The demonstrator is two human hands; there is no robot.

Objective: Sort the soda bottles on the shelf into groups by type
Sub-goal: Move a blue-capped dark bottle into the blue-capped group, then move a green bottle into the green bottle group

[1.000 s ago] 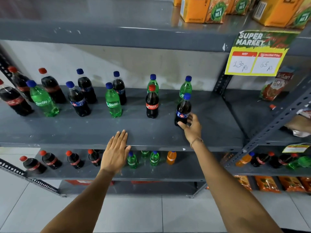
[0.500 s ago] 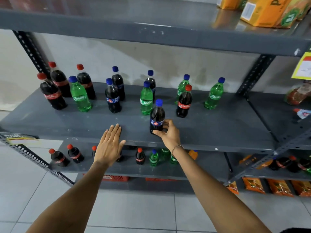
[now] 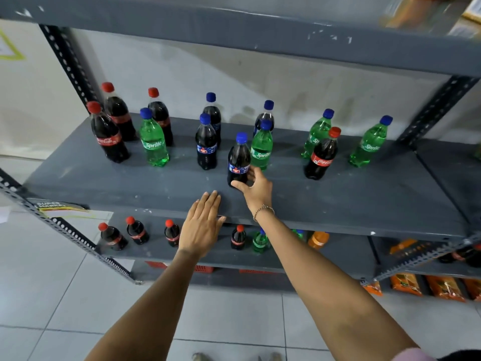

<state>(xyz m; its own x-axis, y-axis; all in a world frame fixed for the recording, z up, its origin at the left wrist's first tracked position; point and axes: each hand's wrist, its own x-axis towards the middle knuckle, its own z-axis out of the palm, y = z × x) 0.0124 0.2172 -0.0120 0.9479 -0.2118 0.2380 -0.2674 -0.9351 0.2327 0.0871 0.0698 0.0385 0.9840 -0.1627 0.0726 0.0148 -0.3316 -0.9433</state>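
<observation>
Right hand (image 3: 256, 188) wraps the base of a dark blue-capped plastic cola bottle (image 3: 238, 160), upright near the front edge of the grey metal shelf (image 3: 364, 194). Green blue-capped plastic Sprite bottle (image 3: 261, 148) just behind it. Left hand (image 3: 201, 225) lies flat, fingers extended, over the shelf's front edge. Red-capped dark plastic Coca-Cola bottle (image 3: 322, 156) upright, further right.

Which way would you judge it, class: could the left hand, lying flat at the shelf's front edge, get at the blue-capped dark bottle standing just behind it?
Probably yes. The left hand is free, and bare shelf lies between it and the blue-capped dark bottle; nothing stands in between.
</observation>
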